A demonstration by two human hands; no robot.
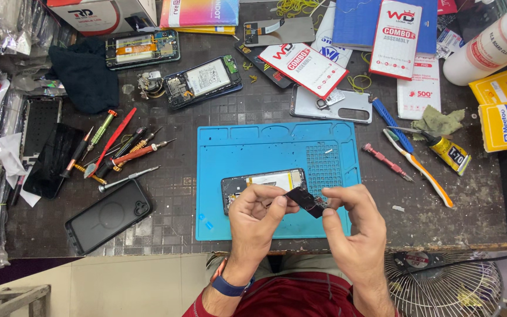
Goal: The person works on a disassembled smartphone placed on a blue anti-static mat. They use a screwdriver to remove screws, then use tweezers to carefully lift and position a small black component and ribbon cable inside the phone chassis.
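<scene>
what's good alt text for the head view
Two bare hands, left hand and right hand, hold a small black part over an opened phone on a blue repair mat, screwdrivers lying to the left.

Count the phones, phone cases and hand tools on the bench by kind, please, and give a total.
Opened phones with insides showing: 3, one on the blue mat, two at the back
Black phone case: 1
Screwdrivers and picks left of the mat: about 7
Toothbrushes: 2
Total: about 13

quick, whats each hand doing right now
Left hand: fingers pinched on the small black part.
Right hand: fingers pinched on the same part, above the blue mat.
</scene>
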